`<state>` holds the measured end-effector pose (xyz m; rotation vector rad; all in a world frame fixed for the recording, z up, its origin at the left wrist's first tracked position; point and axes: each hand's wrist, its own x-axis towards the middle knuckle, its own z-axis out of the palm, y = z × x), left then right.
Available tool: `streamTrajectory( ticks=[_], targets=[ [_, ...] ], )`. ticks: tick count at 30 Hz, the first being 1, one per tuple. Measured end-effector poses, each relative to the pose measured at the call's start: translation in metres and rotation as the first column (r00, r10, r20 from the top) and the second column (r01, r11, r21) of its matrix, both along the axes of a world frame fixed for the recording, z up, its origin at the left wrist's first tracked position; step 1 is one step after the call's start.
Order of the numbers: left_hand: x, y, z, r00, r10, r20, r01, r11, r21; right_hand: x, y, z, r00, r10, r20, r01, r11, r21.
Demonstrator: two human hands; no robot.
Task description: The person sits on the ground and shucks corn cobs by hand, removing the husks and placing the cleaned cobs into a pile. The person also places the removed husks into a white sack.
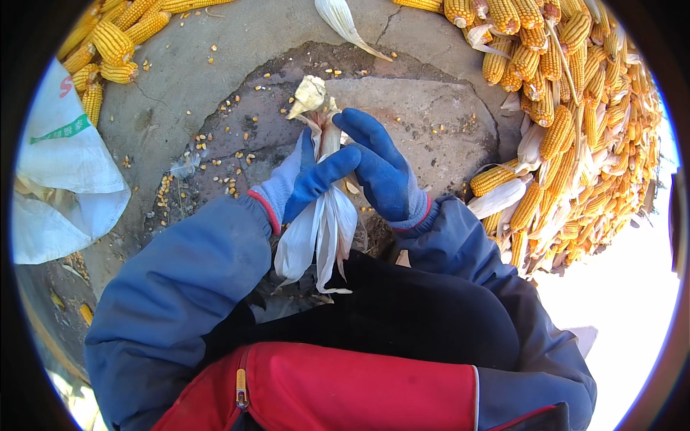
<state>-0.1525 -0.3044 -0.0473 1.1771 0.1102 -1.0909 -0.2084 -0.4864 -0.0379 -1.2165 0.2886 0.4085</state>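
Both my hands wear blue-coated work gloves with red cuffs. Between them, in the middle of the view, are dry pale corn husks (318, 231) on a stalk end, with a crumpled yellowish piece at the top. My left hand (310, 180) closes around the husks, its thumb lying across them. My right hand (380, 167) is at the other side, fingers bent towards the stalk end and meeting the left thumb; whether it grips the husks is not plain. The husk leaves hang down towards my lap. No cob shows inside them.
A large pile of yellow corn cobs (571, 134) lies at the right, some with husks. More cobs (113, 43) lie at the upper left, above a white woven sack (70, 194). Loose kernels (229, 186) and a husk leaf (342, 24) are on the cracked concrete ground (259, 27).
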Motion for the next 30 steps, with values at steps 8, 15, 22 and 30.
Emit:
streamTrajectory(
  ticks=[8, 15, 22, 30],
  targets=[
    [0.008, 0.004, -0.021, 0.992, -0.117, 0.047, 0.106, 0.976, 0.192, -0.076, -0.099, -0.005, 0.917, -0.397, 0.036, 0.268, 0.549, -0.792],
    [0.016, 0.009, -0.005, 0.993, -0.097, 0.063, 0.089, 0.990, 0.110, -0.158, -0.252, -0.063, 0.545, -0.838, -0.002, -0.083, -0.051, -0.995],
    [0.007, 0.003, -0.014, 0.982, -0.121, -0.148, 0.118, 0.993, -0.031, -0.143, -0.218, -0.063, 0.668, -0.714, 0.212, 0.177, -0.124, -0.976],
    [0.016, 0.008, -0.017, 0.971, -0.006, -0.238, -0.005, 0.999, -0.044, -0.053, -0.104, -0.012, 0.814, -0.489, 0.314, 0.544, 0.448, -0.709]
  ],
)
